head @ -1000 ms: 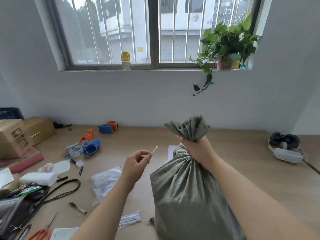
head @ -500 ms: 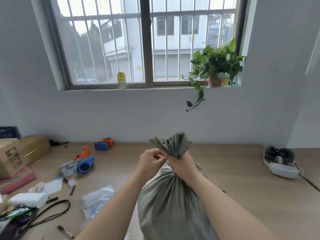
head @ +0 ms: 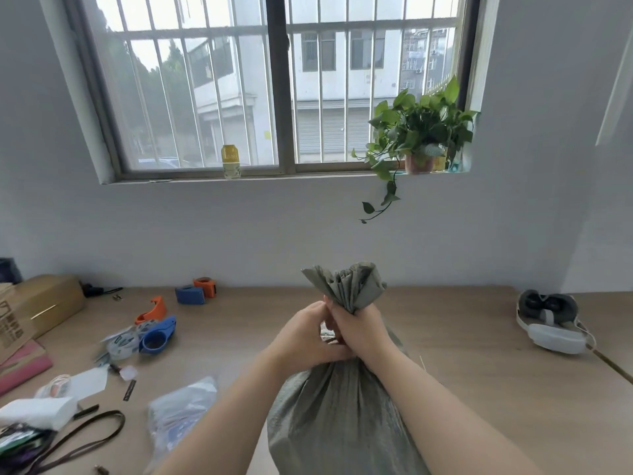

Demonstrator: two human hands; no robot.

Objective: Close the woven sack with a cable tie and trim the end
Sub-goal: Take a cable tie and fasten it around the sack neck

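Observation:
A grey-green woven sack (head: 342, 423) stands on the wooden table (head: 486, 399) right in front of me. Its gathered top (head: 346, 286) fans out above my fists. My right hand (head: 364, 334) is clenched around the sack's neck. My left hand (head: 303, 339) presses against that neck from the left, fingers closed, pinching one end of the cable tie. A thin pale tail of the cable tie (head: 422, 363) sticks out just right of my right wrist. The rest of the tie is hidden behind my hands and the sack.
Left of the sack lie a clear plastic bag (head: 181, 409), a blue tape dispenser (head: 157, 337), an orange one (head: 150, 311), a dark strap (head: 85, 437), tissues (head: 37, 411) and cardboard boxes (head: 44, 303). A headset (head: 551, 323) rests at the far right.
My left hand, which held the cable tie end apart from the sack, has moved right and closed against the neck beside my right hand. The camera has tilted upward.

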